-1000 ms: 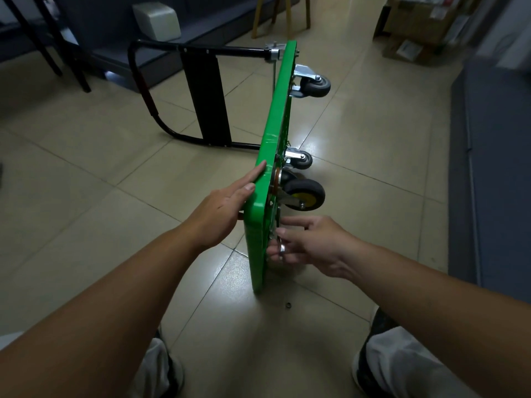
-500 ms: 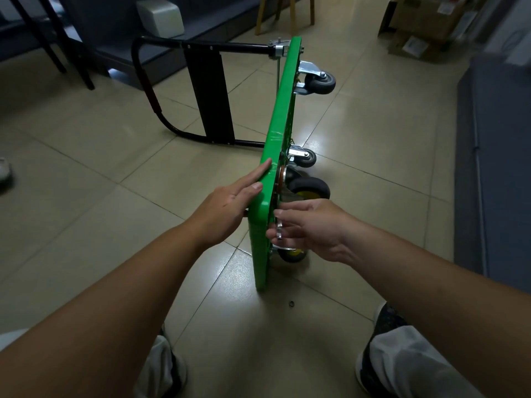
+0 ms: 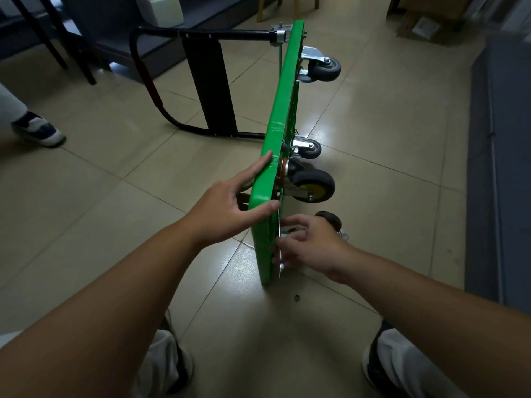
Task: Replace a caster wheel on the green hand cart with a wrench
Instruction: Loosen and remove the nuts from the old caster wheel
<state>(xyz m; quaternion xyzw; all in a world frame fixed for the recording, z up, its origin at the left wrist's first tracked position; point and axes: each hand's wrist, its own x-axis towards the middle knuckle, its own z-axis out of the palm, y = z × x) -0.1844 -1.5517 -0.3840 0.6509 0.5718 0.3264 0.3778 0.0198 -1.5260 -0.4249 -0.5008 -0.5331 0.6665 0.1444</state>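
The green hand cart (image 3: 283, 110) stands on its long edge on the tiled floor, with its black handle (image 3: 201, 33) folded out to the left. My left hand (image 3: 230, 208) rests on the deck's near upper edge, fingers straight along the face and thumb lying over the rim. My right hand (image 3: 307, 245) grips a loose caster's metal plate (image 3: 281, 264) against the underside at the lower near corner. That caster's black wheel (image 3: 330, 219) shows behind my knuckles. Above it sits a black caster with a yellow hub (image 3: 313, 185). No wrench is in view.
Two grey casters (image 3: 324, 67) (image 3: 309, 147) sit farther along the underside. A small nut (image 3: 296, 297) lies on the floor just below the cart's corner. Another person's shoe (image 3: 40, 130) is at the left. A grey sofa edge (image 3: 502, 168) runs along the right, cardboard boxes (image 3: 425, 21) beyond.
My right hand has moved down the cart's underside to the lower corner, keeping hold of the loose caster. My left thumb has come over the rim. A shoe has appeared at the left.
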